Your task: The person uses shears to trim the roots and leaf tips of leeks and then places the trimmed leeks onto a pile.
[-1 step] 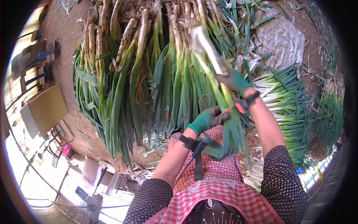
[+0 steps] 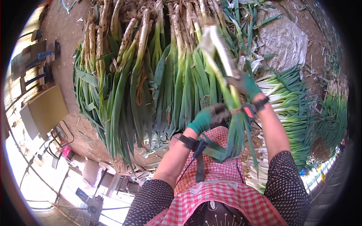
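Note:
My right hand (image 2: 243, 83), in a green glove with dark fingers, is closed around a long green onion (image 2: 223, 51). The stalk is tilted, its white end up and away from me, its green leaves (image 2: 238, 130) hanging over my lap. Alongside the white stem a paler strip, apparently an outer layer, stands apart and is blurred. My left hand (image 2: 207, 117), gloved alike, is beside the leaf part with its fingers drawn together. Motion smears its fingertips, and whatever they pinch is hidden. Beyond both hands lies a wide heap of soil-stained green onions (image 2: 181, 75), roots away from me.
On the right lies a stack of clean white-stemmed green onions (image 2: 286, 109), with another bundle (image 2: 333, 105) farther right. A crumpled pale plastic sheet (image 2: 284, 39) is on the soil, beside loose leaves. A tan board or box (image 2: 45, 109) and a wire-framed stand are at left.
Both hands differ slightly: my right hand and the green onion have shifted a little to the right and toward me. My left hand has moved slightly left.

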### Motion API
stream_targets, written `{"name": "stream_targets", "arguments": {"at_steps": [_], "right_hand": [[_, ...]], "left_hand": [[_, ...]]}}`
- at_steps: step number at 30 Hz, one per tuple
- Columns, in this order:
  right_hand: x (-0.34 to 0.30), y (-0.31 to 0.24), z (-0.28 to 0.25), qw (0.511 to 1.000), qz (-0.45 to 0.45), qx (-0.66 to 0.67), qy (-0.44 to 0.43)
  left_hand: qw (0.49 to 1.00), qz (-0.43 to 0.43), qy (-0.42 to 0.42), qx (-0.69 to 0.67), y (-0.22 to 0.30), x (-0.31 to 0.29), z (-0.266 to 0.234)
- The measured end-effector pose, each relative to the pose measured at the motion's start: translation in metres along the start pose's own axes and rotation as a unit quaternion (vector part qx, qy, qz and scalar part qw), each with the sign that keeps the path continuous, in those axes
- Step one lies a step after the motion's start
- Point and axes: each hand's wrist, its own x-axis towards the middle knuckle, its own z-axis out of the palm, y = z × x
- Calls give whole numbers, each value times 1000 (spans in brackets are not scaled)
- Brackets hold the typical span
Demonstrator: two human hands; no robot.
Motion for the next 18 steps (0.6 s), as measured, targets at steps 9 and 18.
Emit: {"name": "stream_targets", "arguments": {"at_steps": [9,18], "right_hand": [[-45,119,-121,957,71,-238,151],[-46,73,62,985,53,-158,-44]], "left_hand": [[904,-209,313,201,-36,102,-99],[942,-192,249,116,-11,102,-112]]}}
